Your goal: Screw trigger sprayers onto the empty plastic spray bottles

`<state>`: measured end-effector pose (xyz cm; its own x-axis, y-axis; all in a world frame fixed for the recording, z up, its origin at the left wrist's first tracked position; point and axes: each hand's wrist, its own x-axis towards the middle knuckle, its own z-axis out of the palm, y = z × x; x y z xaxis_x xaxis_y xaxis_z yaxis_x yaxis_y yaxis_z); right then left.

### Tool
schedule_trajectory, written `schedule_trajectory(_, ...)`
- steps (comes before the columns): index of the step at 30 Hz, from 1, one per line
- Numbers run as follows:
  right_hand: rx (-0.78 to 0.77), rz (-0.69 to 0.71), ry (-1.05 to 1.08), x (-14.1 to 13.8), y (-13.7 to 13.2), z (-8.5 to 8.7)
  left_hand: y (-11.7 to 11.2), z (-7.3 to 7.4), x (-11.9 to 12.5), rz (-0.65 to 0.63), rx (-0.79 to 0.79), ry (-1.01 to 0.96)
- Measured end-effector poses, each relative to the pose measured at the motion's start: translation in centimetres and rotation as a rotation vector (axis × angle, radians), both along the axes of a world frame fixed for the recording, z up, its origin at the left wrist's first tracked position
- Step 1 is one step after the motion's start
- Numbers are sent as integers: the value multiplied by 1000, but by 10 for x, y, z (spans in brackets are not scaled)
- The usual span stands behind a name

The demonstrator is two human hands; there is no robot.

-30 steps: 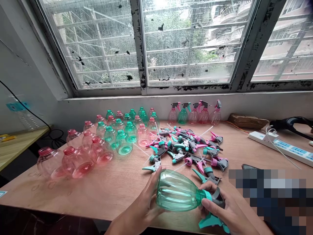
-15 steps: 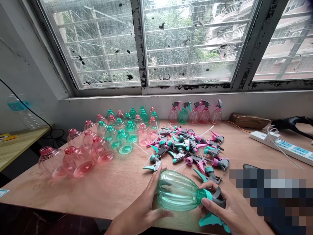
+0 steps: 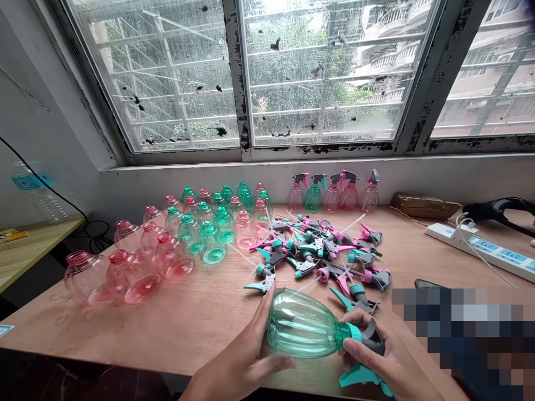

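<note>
A clear green spray bottle (image 3: 305, 324) lies on its side in the air over the table's front edge, its neck pointing right. My left hand (image 3: 246, 356) is closed around its base, fingers behind and thumb at the near side. At the neck, my right hand (image 3: 388, 359) grips the trigger sprayer (image 3: 371, 338), which has a teal collar, a grey head and a teal trigger hanging down. The collar sits on the bottle's neck; I cannot tell how tightly. Beyond my hands lies a pile of loose trigger sprayers (image 3: 309, 253) in grey with pink or teal parts.
Open pink bottles (image 3: 134, 278) and green bottles (image 3: 213, 245) stand at the left. Several bottles with sprayers (image 3: 349, 195) line the wall below the window. To the right are a power strip (image 3: 480, 248), a brown package (image 3: 426, 206) and a phone (image 3: 430, 284) beside a blurred patch.
Almost nothing differs. The bottle and both hands keep the same grip, with only a very slight shift in the picture.
</note>
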<state>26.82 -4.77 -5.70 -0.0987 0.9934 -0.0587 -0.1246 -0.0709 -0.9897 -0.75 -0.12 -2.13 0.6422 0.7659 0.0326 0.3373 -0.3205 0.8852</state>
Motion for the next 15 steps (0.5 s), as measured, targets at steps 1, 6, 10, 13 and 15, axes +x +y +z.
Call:
schedule_trajectory(1, 2, -7, 9, 0, 0, 0, -1, -1, 0, 6, 13, 9)
schedule_trajectory(6, 16, -18, 32, 0, 2, 1, -2, -9, -1, 39, 19, -63)
schedule_trajectory(10, -23, -21, -10, 0, -1, 3, 0, -8, 1, -9, -72, -152)
schedule_trajectory(13, -45, -40, -21, 0, -4, 2, -3, -2, 3, -7, -147, -171)
schedule_trajectory(15, -43, -42, -28, 0, -5, 2, -6, 2, 4, -2, -187, -191)
